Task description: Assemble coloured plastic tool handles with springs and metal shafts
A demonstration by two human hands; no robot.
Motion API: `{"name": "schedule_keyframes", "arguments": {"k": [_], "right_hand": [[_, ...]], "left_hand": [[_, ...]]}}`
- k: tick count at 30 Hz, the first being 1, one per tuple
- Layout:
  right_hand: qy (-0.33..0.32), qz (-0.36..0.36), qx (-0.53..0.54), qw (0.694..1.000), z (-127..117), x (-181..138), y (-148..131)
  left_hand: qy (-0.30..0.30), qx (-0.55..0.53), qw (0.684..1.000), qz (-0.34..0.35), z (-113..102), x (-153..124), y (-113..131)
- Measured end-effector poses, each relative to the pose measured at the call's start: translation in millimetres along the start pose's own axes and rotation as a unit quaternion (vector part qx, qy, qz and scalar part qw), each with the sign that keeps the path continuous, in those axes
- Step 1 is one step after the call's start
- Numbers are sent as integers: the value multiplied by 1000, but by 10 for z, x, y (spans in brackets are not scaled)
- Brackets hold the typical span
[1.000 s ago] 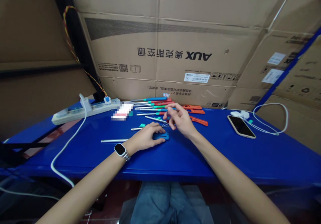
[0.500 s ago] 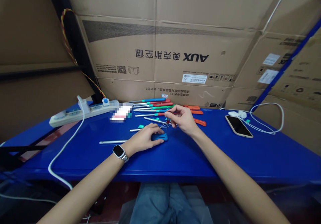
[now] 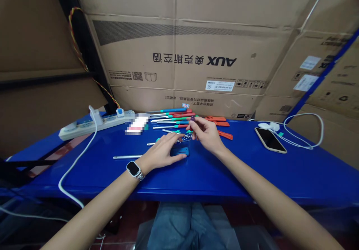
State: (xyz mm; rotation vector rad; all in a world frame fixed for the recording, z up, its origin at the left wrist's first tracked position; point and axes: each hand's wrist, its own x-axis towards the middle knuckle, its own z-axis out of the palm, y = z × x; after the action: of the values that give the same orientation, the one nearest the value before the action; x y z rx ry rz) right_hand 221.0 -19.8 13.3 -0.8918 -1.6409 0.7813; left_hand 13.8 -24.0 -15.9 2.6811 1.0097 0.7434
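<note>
Item: flat blue plastic handle with a slot (image 3: 183, 151), on the glossy blue tabletop (image 3: 224, 181), partly under your left hand (image 3: 161, 151), which spreads its thumb and fingers around it.
Item: small dark purple-red tool (image 3: 192, 118), pinched in your right hand's (image 3: 209, 136) fingertips, tip unclear; thin whitish wires (image 3: 187, 138) just beside.
Step, as judged: fine tool work at the handle; your next move would call for steadying it and lining up the tip.
Beyond: slim silver rods with red, green and blue grips (image 3: 182, 114); flat orange plastic handles (image 3: 218, 124); black phone in a pale case (image 3: 270, 140).
</note>
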Motion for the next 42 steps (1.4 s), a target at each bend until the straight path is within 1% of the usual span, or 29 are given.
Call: {"name": "schedule_keyframes", "arguments": {"k": [2,3,5,6,8,12,14,17,19,22,24,26,28,29,30,32,36,39,42], "right_hand": [[-32,29,-84,996,-73,-27,18],[-60,53,-139,987,-108,-54,37],[-116,103,-246,957,-162,-127,91],[-134,117,-289,941,-176,-163,120],[-144,126,-349,917,-180,-223,169],[-137,118,-406,896,-151,-270,186],[-122,102,-426,891,-154,-282,154],[-107,45,-437,892,-168,-309,71],[-131,-8,-434,891,-159,-326,9],[-199,-95,-424,878,-108,-321,-54],[-236,-142,-418,866,-82,-285,-60],[-242,-162,-419,860,-97,-213,-33],[-218,-161,-424,864,-163,-99,27],[-210,-162,-425,866,-212,-24,70],[-190,-158,-430,868,-268,62,120],[-159,-127,-443,873,-382,261,237],[-157,-75,-461,870,-522,667,487],[-165,-37,-486,858,-521,862,634],[-152,-8,-502,852,-482,918,726]], "left_hand": [[14,36,999,12,-87,-62,-8],[4,52,998,16,-127,-106,-23],[-15,85,996,8,-189,-209,-63],[-26,102,994,4,-209,-261,-83],[-44,129,991,3,-229,-346,-110],[-70,165,984,15,-221,-386,-122],[-73,172,982,16,-207,-360,-117],[-66,170,983,10,-184,-325,-93],[-61,163,985,6,-176,-314,-59],[-55,152,987,18,-189,-282,4],[-47,153,986,40,-218,-217,33],[-38,166,983,67,-258,-98,34],[-17,178,980,83,-295,73,-6],[3,186,979,87,-309,172,-42],[15,198,976,89,-316,274,-90],[41,219,972,81,-305,475,-210],[56,236,970,17,-177,767,-501],[54,221,974,-20,-41,860,-703],[53,213,975,-20,54,890,-848]]}}
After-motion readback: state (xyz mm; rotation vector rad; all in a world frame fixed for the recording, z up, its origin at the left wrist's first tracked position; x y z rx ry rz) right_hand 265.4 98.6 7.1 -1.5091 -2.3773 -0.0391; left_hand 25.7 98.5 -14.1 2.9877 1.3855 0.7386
